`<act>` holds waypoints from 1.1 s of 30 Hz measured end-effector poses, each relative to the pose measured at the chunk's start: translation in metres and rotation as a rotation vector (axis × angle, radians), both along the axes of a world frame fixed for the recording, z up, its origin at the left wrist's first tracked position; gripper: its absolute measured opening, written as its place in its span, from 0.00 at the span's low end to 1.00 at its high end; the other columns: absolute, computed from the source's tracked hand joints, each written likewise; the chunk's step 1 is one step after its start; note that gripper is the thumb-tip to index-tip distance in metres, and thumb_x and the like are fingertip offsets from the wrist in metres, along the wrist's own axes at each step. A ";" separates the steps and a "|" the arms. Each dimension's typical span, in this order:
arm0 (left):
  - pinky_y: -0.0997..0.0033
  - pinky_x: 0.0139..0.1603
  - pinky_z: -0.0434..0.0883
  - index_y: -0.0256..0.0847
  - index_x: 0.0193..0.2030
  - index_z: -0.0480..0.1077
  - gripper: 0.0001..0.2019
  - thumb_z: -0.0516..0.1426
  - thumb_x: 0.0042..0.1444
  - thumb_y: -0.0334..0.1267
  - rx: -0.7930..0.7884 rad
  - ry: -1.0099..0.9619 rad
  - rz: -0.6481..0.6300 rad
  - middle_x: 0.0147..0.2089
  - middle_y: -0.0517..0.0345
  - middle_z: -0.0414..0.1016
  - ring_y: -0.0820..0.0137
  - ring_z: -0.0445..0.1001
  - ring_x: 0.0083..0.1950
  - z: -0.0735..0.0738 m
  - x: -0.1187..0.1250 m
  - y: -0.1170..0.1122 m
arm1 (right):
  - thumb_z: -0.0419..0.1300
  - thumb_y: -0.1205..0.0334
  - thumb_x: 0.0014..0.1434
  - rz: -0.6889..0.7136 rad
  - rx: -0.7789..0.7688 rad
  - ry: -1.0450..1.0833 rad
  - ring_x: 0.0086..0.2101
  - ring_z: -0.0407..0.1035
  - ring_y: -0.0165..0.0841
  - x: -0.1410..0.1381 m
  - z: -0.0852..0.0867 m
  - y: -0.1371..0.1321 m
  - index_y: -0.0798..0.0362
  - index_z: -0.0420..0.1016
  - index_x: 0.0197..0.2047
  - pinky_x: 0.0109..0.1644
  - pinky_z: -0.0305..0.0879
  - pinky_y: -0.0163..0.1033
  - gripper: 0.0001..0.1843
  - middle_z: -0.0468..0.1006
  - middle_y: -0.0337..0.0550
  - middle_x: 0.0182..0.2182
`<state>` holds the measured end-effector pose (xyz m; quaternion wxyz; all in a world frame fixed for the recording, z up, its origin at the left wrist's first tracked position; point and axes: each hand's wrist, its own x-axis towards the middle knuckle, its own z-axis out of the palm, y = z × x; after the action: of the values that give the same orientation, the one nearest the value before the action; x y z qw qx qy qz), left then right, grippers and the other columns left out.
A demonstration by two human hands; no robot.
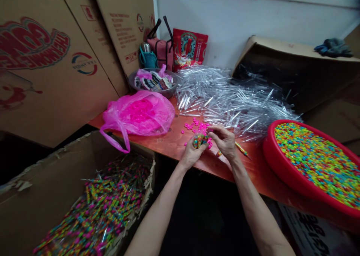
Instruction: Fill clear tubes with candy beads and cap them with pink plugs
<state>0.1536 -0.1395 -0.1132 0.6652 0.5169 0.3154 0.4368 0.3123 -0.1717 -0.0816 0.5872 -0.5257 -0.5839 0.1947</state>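
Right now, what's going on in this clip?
A person's left hand cups a cluster of small colourful pieces, while the fingers of the right hand press on it, above an orange table. Loose pink pieces lie beside them, a heap of clear plastic tubes lies behind, a red tub of colourful pieces sits to the right, and a cardboard box of packed tubes stands to the left.

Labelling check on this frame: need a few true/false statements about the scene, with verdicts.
1. The left hand cups a cluster of multicoloured beads, with the right hand at it. True.
2. The red plastic basin is empty. False: it is heaped with loose coloured beads.
3. Clear plastic tubes lie in a loose heap on the orange table. True.
4. The pink plastic bag is on the floor. False: it lies on the table.
5. The open cardboard box holds only empty tubes. False: it holds bead-filled tubes.
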 end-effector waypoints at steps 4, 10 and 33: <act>0.70 0.39 0.73 0.39 0.38 0.78 0.14 0.70 0.49 0.44 0.024 0.002 -0.006 0.32 0.58 0.78 0.69 0.75 0.35 0.002 0.000 0.001 | 0.66 0.53 0.63 0.009 0.011 -0.058 0.41 0.76 0.38 -0.003 0.003 -0.001 0.46 0.83 0.46 0.48 0.74 0.44 0.10 0.83 0.44 0.42; 0.74 0.32 0.70 0.38 0.40 0.78 0.17 0.70 0.50 0.49 0.016 0.001 -0.008 0.28 0.60 0.75 0.73 0.71 0.29 -0.001 0.001 0.002 | 0.66 0.53 0.62 -0.011 -0.012 0.017 0.41 0.77 0.37 0.006 0.012 -0.002 0.47 0.83 0.46 0.48 0.74 0.43 0.11 0.83 0.43 0.42; 0.75 0.27 0.68 0.37 0.37 0.77 0.19 0.65 0.56 0.54 0.024 0.046 0.011 0.26 0.60 0.75 0.75 0.70 0.23 -0.003 0.001 0.003 | 0.65 0.56 0.60 0.092 -0.216 -0.166 0.28 0.66 0.31 0.039 0.005 0.018 0.51 0.74 0.36 0.32 0.64 0.36 0.08 0.74 0.37 0.28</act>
<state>0.1546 -0.1367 -0.1165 0.6491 0.5331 0.3279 0.4323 0.3518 -0.1536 -0.0765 0.4673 -0.5728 -0.6296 0.2390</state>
